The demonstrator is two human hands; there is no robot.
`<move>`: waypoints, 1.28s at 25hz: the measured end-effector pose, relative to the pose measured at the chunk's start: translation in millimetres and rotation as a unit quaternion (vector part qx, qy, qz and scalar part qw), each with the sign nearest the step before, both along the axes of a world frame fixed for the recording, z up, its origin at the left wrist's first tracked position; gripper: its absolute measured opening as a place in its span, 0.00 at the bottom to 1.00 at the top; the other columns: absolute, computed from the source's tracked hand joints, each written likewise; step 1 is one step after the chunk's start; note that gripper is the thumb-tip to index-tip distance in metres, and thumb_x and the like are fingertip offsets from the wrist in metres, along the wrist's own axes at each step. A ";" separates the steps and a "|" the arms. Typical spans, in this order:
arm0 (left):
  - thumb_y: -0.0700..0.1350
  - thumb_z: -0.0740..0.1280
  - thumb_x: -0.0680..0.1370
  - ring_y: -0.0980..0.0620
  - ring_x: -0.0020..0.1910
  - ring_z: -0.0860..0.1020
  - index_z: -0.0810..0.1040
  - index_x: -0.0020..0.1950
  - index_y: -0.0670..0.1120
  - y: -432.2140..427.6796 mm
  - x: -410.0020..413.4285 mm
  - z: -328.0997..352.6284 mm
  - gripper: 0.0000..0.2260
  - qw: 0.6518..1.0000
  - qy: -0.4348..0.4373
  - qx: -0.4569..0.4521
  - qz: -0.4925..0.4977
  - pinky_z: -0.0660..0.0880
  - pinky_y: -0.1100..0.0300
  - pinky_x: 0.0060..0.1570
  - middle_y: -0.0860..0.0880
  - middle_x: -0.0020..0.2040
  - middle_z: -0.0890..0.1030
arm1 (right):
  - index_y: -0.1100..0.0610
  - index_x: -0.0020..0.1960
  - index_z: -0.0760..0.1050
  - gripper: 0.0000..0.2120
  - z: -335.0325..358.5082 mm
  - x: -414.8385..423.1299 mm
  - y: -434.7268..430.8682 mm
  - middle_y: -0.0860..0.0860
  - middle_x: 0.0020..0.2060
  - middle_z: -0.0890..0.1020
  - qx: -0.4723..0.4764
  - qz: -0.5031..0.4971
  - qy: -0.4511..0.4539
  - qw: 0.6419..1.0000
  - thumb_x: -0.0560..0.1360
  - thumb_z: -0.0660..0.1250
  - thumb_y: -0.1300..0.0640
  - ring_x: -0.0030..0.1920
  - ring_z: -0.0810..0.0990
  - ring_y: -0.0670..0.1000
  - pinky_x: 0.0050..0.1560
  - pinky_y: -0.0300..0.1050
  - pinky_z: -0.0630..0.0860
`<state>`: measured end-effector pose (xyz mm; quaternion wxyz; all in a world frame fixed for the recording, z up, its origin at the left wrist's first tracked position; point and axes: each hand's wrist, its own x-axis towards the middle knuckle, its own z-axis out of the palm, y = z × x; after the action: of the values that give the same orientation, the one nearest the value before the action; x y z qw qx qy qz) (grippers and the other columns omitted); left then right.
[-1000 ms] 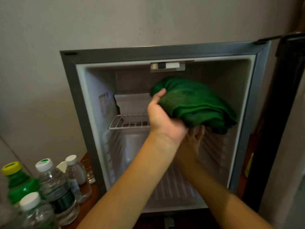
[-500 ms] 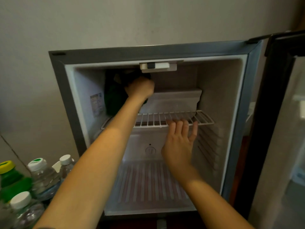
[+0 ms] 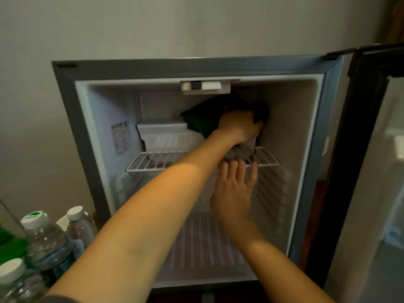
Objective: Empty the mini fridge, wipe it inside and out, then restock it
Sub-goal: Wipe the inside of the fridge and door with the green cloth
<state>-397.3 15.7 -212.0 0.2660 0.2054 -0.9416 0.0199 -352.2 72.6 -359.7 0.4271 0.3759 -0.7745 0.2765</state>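
The mini fridge [image 3: 65, 119] stands open with nothing stored inside. My left hand [image 3: 239, 127] reaches deep into the top compartment and grips a dark green cloth [image 3: 199, 119], pressing it against the back wall near the upper right corner, above the white freezer box [image 3: 161, 136]. My right hand [image 3: 235, 189] is below it, fingers straight, fingertips touching the front bar of the white wire shelf [image 3: 153, 162]. Part of the cloth is hidden behind my left hand.
Several capped bottles [image 3: 43, 239] stand on the wooden surface at the lower left beside the fridge. The fridge door [image 3: 371, 149] hangs open on the right. A thermostat control [image 3: 205, 86] sits under the top edge. The ribbed fridge floor [image 3: 203, 254] is bare.
My left hand swept the green cloth from the upper left corner across to the upper right of the top compartment. My right hand stayed at the wire shelf's front edge.
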 end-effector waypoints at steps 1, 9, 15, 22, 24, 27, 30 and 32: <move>0.57 0.53 0.81 0.42 0.62 0.73 0.73 0.65 0.49 -7.0 6.0 -3.4 0.20 1.000 -0.005 -0.028 0.000 0.70 0.52 0.60 0.43 0.65 0.75 | 0.59 0.58 0.70 0.22 -0.2 -1.4 1.1 0.57 0.50 0.77 0.005 -0.003 0.008 1.000 0.65 0.51 0.59 0.62 0.69 0.59 0.69 0.65 0.52; 0.57 0.52 0.81 0.38 0.73 0.58 0.57 0.76 0.39 -80.1 90.4 -3.2 0.29 0.962 0.075 0.060 0.256 0.58 0.47 0.69 0.36 0.75 0.56 | 0.58 0.59 0.72 0.27 -0.8 -0.2 7.6 0.56 0.52 0.76 0.012 0.011 0.001 1.000 0.64 0.48 0.61 0.62 0.69 0.59 0.71 0.65 0.49; 0.55 0.51 0.82 0.37 0.75 0.55 0.54 0.77 0.39 -70.0 41.6 10.5 0.29 0.913 0.235 0.174 0.285 0.54 0.44 0.72 0.36 0.76 0.55 | 0.60 0.55 0.72 0.29 4.4 9.7 4.1 0.58 0.50 0.76 -0.020 0.018 -0.019 0.999 0.61 0.44 0.57 0.61 0.69 0.61 0.70 0.66 0.49; 0.50 0.52 0.83 0.43 0.62 0.73 0.75 0.63 0.43 17.6 -26.5 5.5 0.18 0.986 0.129 0.105 0.008 0.69 0.55 0.57 0.42 0.64 0.75 | 0.62 0.62 0.77 0.25 -3.0 -4.7 0.7 0.62 0.56 0.79 -0.016 0.028 0.034 0.999 0.69 0.60 0.52 0.63 0.69 0.64 0.71 0.62 0.46; 0.51 0.52 0.83 0.43 0.63 0.72 0.72 0.66 0.42 7.8 -17.3 11.1 0.19 0.994 0.069 0.079 -0.017 0.69 0.55 0.57 0.41 0.66 0.74 | 0.61 0.61 0.74 0.24 -0.8 -1.7 1.4 0.59 0.54 0.78 -0.005 0.012 0.010 1.000 0.67 0.56 0.56 0.64 0.67 0.61 0.70 0.64 0.49; 0.54 0.53 0.82 0.44 0.64 0.72 0.69 0.70 0.44 -11.3 -1.4 11.1 0.21 1.000 -0.013 0.026 0.011 0.69 0.55 0.58 0.42 0.67 0.72 | 0.59 0.59 0.73 0.25 -0.4 -1.2 4.2 0.57 0.54 0.77 0.007 0.012 0.003 1.000 0.62 0.56 0.59 0.64 0.67 0.58 0.71 0.65 0.49; 0.58 0.52 0.81 0.42 0.67 0.68 0.64 0.73 0.43 -17.9 5.4 0.1 0.26 0.994 0.033 0.008 0.101 0.65 0.52 0.64 0.41 0.71 0.68 | 0.58 0.59 0.73 0.26 -1.4 -5.6 7.2 0.56 0.53 0.76 0.014 0.009 0.016 1.000 0.61 0.58 0.61 0.63 0.67 0.58 0.70 0.65 0.49; 0.60 0.52 0.80 0.39 0.72 0.62 0.56 0.76 0.41 -33.4 22.9 -2.9 0.31 0.981 0.061 0.036 0.182 0.59 0.47 0.69 0.39 0.74 0.61 | 0.57 0.60 0.71 0.26 -0.5 -3.6 8.6 0.55 0.53 0.75 0.009 0.014 0.019 1.000 0.63 0.53 0.59 0.63 0.68 0.58 0.70 0.64 0.48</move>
<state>-374.4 -17.7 -215.0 0.3073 0.3834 -0.8707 0.0217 -355.8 81.2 -360.1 0.4342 0.3953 -0.7638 0.2680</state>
